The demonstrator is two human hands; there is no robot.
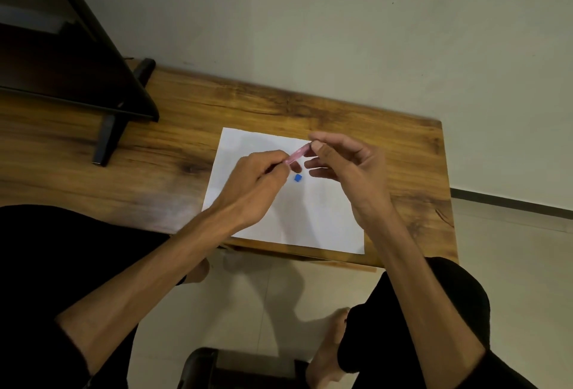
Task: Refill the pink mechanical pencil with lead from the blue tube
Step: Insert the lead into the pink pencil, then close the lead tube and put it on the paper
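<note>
The pink mechanical pencil [298, 154] hangs over a white sheet of paper [313, 218], slanting up to the right. My left hand [257, 184] grips its lower end with curled fingers. My right hand [344, 159] pinches the pencil's upper end between thumb and forefinger, its other fingers spread loosely. A small blue piece [298, 178], perhaps the blue tube or its cap, lies on the paper just below the pencil. Most of the pencil is hidden by my fingers.
The paper lies on a wooden table [186, 128] whose right edge is near my right hand. A dark monitor [71, 57] on a black stand [108, 137] fills the table's left. My knees and bare feet show below the table's front edge.
</note>
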